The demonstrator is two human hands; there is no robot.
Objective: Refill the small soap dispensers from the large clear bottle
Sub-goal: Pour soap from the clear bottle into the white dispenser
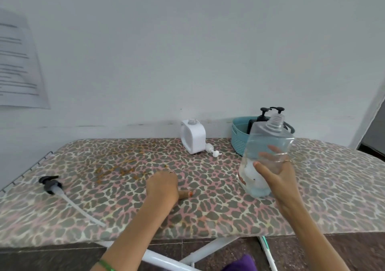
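- Purple cloth (241,263) is showing at the bottom edge, beside the white legs (200,252) of an ironing board standing on a dark tiled floor.
- Left hand (163,186) is resting on the leopard-print board cover (125,197), fingers curled under into a loose fist holding nothing, thumb lying flat on the fabric.
- Right hand (275,170) is gripping the large clear bottle (265,158) around its middle, fingers wrapped on the far side and thumb on the near side.
- That bottle is standing tilted, its base on the cover, neck uncapped, with bluish liquid and a white label showing through.
- Black pump (52,185) with a long pale tube is lying far left on the cover.
- White dispenser (193,136) is standing open-necked by the wall, its white pump (212,151) lying just beside it.
- Teal basket (239,137) is holding black pump bottles (261,116) behind the clear bottle.
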